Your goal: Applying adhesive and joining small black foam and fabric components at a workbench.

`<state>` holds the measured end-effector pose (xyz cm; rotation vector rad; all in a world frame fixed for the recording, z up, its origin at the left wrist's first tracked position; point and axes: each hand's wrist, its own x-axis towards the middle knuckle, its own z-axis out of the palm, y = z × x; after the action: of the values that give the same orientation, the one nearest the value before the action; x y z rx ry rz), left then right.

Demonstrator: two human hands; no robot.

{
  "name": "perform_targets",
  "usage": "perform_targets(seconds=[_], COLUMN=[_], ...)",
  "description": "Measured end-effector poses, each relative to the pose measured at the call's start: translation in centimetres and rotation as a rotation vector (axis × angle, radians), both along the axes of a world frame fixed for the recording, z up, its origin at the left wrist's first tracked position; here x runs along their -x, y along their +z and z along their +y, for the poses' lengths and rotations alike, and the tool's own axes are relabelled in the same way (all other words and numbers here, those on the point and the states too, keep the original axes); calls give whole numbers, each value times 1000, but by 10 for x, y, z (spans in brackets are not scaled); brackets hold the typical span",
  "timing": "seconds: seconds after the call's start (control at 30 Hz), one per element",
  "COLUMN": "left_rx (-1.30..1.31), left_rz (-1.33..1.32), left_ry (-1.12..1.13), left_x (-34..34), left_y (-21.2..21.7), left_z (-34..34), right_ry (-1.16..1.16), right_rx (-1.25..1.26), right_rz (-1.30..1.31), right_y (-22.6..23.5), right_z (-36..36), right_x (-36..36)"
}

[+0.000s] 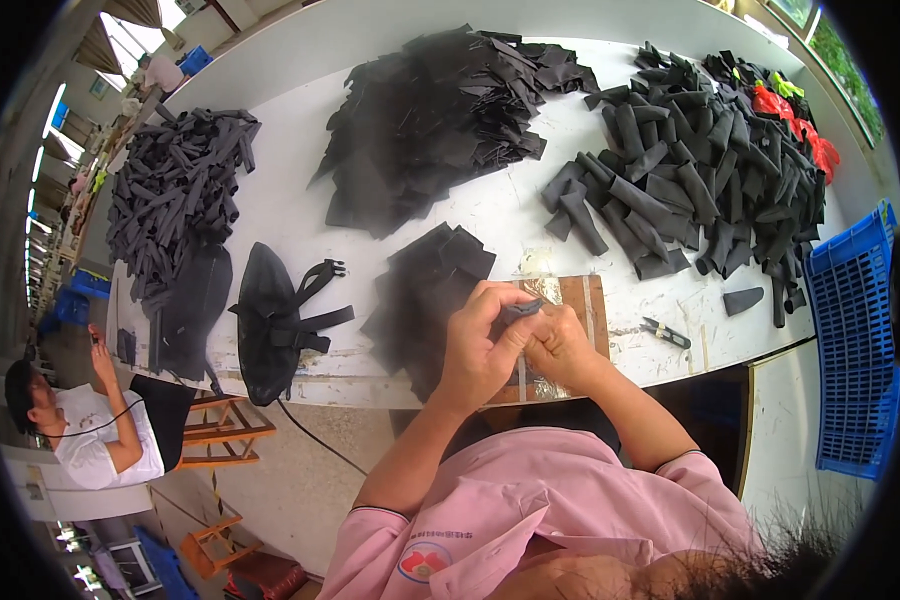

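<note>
The left hand point(483, 338) is clamped on a small dark fabric piece point(521, 309) above the brown board point(574, 291), the right hand point(564, 350) meeting it, though its own grip is too hidden to tell.

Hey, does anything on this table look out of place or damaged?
Mildly: one dark piece lies by itself near the thread snips, apart from the dark heap on the right. The white tabletop also looks scuffed and stained along its near edge. Nothing looks spilled.
</note>
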<state>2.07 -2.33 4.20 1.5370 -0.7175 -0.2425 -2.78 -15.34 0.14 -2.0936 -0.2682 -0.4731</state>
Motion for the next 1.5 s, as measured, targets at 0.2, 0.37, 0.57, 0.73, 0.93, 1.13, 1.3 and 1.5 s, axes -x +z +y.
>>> perform_targets(seconds=[0.2, 0.37, 0.57, 0.73, 0.93, 1.13, 1.3, 1.5], left_rx=[299, 495, 347, 336, -53, 187, 300, 708], left_rz=[100, 175, 278, 147, -180, 34, -26, 301], left_ry=[-34, -94, -83, -138, 63, 30, -33, 102], left_x=[4, 1, 3, -6, -5, 0, -7, -5], left_y=[6, 9, -3, 11, 12, 10, 14, 17], left_z=[6, 10, 10, 6, 8, 7, 12, 18], right_ry=[25, 8, -23, -6, 3, -8, -9, 4], right_rx=[-72, 125, -94, 2, -101, -54, 23, 207], right_rz=[147, 10, 110, 118, 119, 208, 260, 133], right_y=[18, 33, -1, 22, -9, 3, 23, 41], right_z=[0, -6, 5, -5, 6, 3, 2, -6], right_x=[6, 5, 2, 7, 4, 8, 8, 3])
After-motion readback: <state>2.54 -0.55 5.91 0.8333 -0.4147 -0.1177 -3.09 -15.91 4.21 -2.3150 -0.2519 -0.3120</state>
